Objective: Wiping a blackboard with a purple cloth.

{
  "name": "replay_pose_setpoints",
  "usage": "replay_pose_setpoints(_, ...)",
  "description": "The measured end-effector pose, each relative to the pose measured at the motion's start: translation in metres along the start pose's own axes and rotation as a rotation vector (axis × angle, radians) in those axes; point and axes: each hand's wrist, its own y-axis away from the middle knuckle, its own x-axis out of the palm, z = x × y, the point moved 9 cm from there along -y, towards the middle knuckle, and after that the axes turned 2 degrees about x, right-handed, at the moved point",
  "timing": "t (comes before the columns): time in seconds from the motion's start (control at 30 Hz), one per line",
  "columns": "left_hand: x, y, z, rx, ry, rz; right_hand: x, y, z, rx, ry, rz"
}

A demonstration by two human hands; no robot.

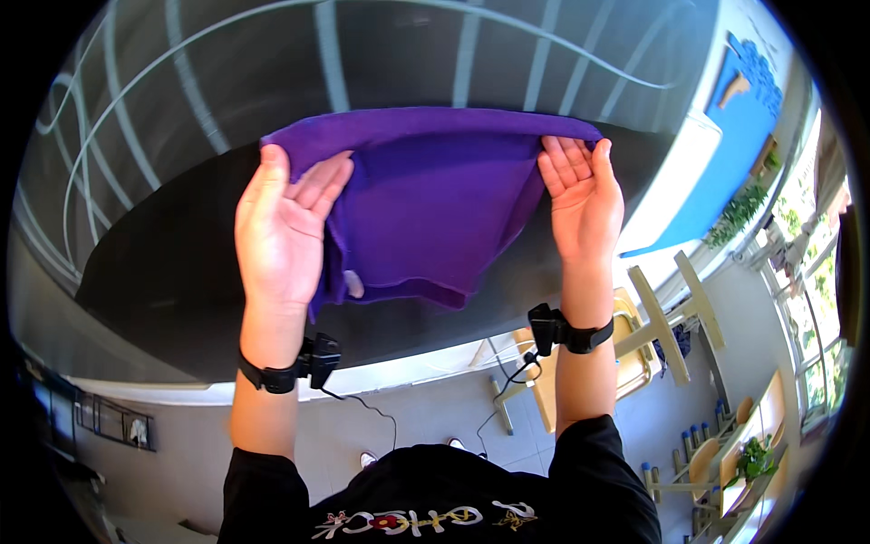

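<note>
A purple cloth (435, 211) hangs spread between my two hands, its upper edge folded over, in front of a dark board with pale streaks. My left hand (292, 217) holds the cloth's upper left corner, thumb outside and palm turned towards me. At the upper right corner, my right hand (581, 194) has the cloth between thumb and fingers. Both sets of fingertips are partly hidden by the folded edge. The cloth's lower edge hangs loose, with a small pale patch near its lower left. Each wrist wears a black strapped device with a cable.
The dark board (170, 285) fills the view behind the cloth, with a pale ledge (408, 377) along its bottom. A wooden chair (632, 347) stands at the lower right, and farther right are desks and a potted plant (754, 459). A blue panel (707, 197) is on the wall.
</note>
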Motion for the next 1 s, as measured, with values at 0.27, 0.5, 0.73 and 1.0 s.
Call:
replay_pose_setpoints(0.27, 0.143, -0.010, 0.141, -0.147, 0.164, 0.222, -0.144, -0.073, 0.107, -0.072, 0.055, -0.156)
replay_pose_setpoints(0.5, 0.171, -0.004, 0.192, -0.121, 0.223, 0.181, -0.206, -0.081, 0.097, 0.000, -0.003, -0.122)
replay_pose_setpoints(0.73, 0.074, 0.085, 0.274, -0.239, 0.024, 0.007, -0.285, 0.001, 0.003, 0.096, -0.063, -0.280)
replay_pose_setpoints(1.0, -0.096, 0.245, 0.390, -0.656, -0.327, -0.285, -0.424, 0.108, -0.116, 0.423, 0.115, -0.418)
